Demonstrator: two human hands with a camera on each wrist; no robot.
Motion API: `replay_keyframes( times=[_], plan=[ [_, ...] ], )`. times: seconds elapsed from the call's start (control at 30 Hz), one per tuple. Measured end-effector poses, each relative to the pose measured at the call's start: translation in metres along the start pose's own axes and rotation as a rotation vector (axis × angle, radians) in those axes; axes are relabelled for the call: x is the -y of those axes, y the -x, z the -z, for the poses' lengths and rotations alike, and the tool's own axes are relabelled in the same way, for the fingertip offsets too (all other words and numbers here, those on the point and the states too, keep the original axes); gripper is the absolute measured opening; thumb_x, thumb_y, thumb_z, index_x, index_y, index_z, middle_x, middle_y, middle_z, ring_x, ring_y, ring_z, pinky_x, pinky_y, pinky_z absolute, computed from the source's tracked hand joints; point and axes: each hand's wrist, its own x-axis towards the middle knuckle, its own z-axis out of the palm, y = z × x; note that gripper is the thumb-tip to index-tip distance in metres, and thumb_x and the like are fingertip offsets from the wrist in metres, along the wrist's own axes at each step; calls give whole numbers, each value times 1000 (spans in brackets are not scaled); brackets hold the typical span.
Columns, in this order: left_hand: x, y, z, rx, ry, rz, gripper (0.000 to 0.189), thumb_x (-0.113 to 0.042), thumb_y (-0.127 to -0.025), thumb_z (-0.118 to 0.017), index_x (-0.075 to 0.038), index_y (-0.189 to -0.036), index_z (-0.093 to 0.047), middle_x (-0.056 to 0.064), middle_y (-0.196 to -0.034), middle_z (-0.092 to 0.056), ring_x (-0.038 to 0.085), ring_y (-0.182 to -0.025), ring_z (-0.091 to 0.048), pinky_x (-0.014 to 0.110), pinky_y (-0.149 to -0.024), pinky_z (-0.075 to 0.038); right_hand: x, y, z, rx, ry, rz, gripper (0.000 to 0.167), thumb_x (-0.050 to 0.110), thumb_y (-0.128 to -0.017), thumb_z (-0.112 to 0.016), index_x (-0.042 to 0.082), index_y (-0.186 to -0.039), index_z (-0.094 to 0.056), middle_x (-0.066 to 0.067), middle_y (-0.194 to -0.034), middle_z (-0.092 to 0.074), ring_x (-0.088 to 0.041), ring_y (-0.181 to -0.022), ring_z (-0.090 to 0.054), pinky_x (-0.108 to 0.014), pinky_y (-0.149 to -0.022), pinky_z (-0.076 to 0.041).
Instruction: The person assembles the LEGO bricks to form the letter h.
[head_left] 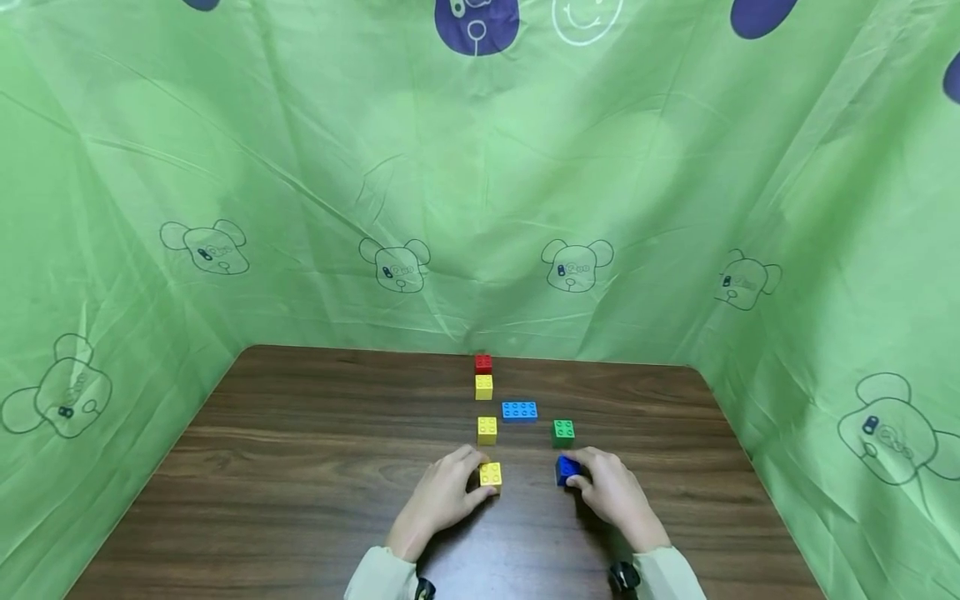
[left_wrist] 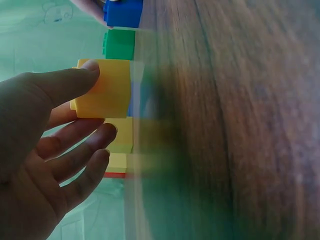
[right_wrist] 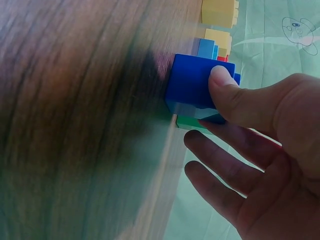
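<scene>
My left hand (head_left: 447, 492) pinches a square yellow toy brick (head_left: 491, 475) between thumb and fingers; the thumb lies on its near side in the left wrist view, the other fingers loosely bent. To the right, my right hand (head_left: 611, 487) pinches a dark blue brick (head_left: 566, 471), the thumb pressed on its side in the right wrist view. Just beyond the blue brick sits a green brick (head_left: 562, 432). Another yellow brick (head_left: 487, 430) stands a little past the left hand's brick. All show studs on top.
Farther back, a long light blue brick (head_left: 519, 411) lies crosswise on the wooden table (head_left: 300, 467). Behind it to the left are a yellow brick (head_left: 483, 387) and a red brick (head_left: 483, 364) near the far edge. A green cloth (head_left: 480, 183) hangs around the table.
</scene>
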Motion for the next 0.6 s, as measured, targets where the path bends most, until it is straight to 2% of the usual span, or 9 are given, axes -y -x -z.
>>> replay_keyframes(
  times=[0.33,0.6],
  plan=[
    [-6,18,9,9,-12,-42,35,-34,-88,-80,-12,-112,-71,-3,-106,-68,11,-92,-67,32,-78,-57,-2,0,-1,0,-6,0,40,12,-88,-79,14,-127,-71,-10,-122,-72,-33,-112,-68,-52,-90,-56],
    [-5,21,4,10,-21,-33,34,-34,-87,-80,-13,-111,-70,-3,-106,-68,12,-92,-67,33,-79,-57,0,1,0,-5,-15,9,39,10,-87,-79,12,-126,-72,-11,-123,-72,-34,-113,-68,-53,-91,-56]
  ],
)
